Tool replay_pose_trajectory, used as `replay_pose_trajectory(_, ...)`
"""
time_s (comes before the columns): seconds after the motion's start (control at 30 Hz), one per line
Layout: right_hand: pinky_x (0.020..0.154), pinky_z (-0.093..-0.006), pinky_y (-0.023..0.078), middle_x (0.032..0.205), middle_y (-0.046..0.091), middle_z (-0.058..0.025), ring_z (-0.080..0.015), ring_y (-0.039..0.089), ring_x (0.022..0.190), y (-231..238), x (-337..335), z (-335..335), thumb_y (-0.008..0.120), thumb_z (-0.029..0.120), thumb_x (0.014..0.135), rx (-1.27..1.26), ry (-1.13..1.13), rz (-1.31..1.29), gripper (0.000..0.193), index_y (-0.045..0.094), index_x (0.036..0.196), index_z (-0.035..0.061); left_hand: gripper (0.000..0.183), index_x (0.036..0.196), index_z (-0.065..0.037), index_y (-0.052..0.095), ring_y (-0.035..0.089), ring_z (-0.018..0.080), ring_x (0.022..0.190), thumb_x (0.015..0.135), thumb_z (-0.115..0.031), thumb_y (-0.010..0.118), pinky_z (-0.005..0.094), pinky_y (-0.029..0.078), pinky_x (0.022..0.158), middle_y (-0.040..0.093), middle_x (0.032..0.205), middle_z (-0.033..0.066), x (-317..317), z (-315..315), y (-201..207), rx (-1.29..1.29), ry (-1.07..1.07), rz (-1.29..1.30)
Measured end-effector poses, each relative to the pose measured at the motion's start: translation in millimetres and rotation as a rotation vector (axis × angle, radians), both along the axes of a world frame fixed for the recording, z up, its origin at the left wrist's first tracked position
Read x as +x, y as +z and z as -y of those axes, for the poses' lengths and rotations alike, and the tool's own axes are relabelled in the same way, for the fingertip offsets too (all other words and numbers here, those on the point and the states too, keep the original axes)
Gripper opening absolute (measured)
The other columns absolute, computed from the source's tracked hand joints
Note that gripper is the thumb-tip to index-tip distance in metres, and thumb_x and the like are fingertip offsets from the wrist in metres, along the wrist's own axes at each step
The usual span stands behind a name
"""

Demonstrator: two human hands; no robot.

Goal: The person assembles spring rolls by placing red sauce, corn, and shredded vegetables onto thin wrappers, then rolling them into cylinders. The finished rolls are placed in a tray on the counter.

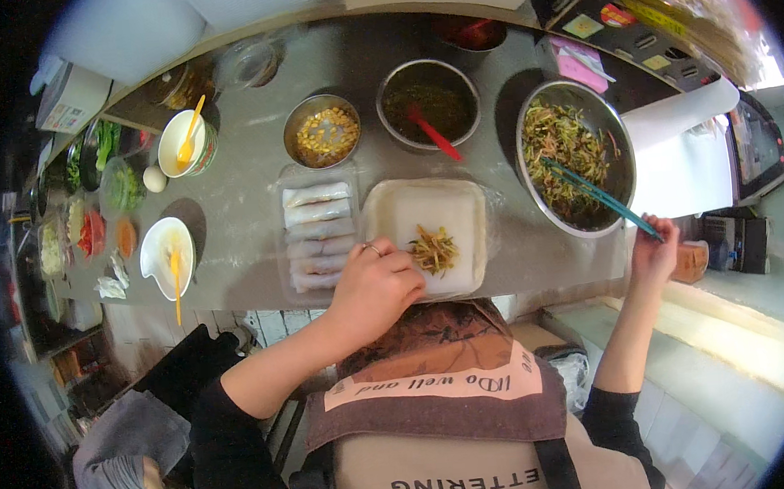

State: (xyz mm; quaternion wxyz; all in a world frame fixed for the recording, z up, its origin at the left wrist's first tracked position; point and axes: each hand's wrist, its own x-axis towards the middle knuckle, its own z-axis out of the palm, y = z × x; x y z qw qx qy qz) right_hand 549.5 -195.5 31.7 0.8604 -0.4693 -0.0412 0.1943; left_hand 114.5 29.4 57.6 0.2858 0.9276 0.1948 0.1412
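Observation:
My right hand (654, 249) grips a pair of teal chopsticks (609, 202) at their near end. Their tips reach into a large steel bowl (624, 169) of shredded mixed vegetables (562, 146). In front of me sits a pale square tray (478, 211) lined with something flat and white, with a small heap of the shreds (434, 249) on it. My left hand (378, 280) rests at the tray's near left side, fingers curled together beside the heap; what they pinch, if anything, is hidden. Left of the tray, a clear box holds several white rolls (319, 211).
Farther back stand a steel bowl of yellow bits (325, 133) and a bowl of dark sauce (426, 101) with a red spoon (434, 132). To the left are a paper cup (190, 145), a white bowl (161, 252), an egg (153, 178) and vegetable tubs. Another person (133, 444) appears lower left.

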Motion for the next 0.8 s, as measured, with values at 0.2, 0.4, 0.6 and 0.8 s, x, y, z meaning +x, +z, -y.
replay_pose_trajectory(0.2,0.086,-0.0372,0.046,0.096,0.062,-0.0084,-0.0245,0.058,0.089,64,-112,-60,0.057,0.008,0.09,-0.837,-0.281,1.105,0.014,0.061,0.102,0.0015,0.014,0.071,-0.016,0.067,0.055,0.0209,0.086,0.062,-0.017,0.078,0.0367,0.04,0.075,0.058,0.077,-0.0033,1,3,5,0.125,-0.021,-0.022)
replay_pose_trajectory(0.4,0.069,-0.0378,0.048,0.087,0.059,-0.0037,-0.0245,0.057,0.083,46,-225,-108,0.075,0.014,0.066,-0.664,1.013,1.513,0.023,0.065,0.086,0.01,0.013,0.072,-0.015,0.065,0.055,0.0207,0.083,0.064,-0.018,0.075,0.0377,0.041,0.075,0.057,0.076,-0.0023,2,5,1,0.231,-0.042,0.012)
replay_pose_trajectory(0.6,0.068,-0.0364,0.046,0.081,0.056,-0.0019,-0.0228,0.056,0.081,31,-232,-107,0.072,0.018,0.069,-0.659,0.996,1.653,0.016,0.063,0.08,0.0109,0.013,0.073,-0.013,0.064,0.055,0.0207,0.082,0.064,-0.016,0.072,0.04,0.042,0.081,0.053,0.073,-0.0006,-1,9,-1,0.318,-0.067,0.015)
replay_pose_trajectory(0.8,0.068,-0.0363,0.046,0.08,0.056,-0.0021,-0.0228,0.056,0.079,36,-238,-105,0.072,0.017,0.07,-0.665,0.964,1.635,0.014,0.064,0.078,0.0106,0.014,0.073,-0.012,0.063,0.056,0.0208,0.082,0.063,-0.016,0.072,0.0425,0.043,0.084,0.054,0.074,0.0,-1,10,-3,0.309,-0.047,0.05)
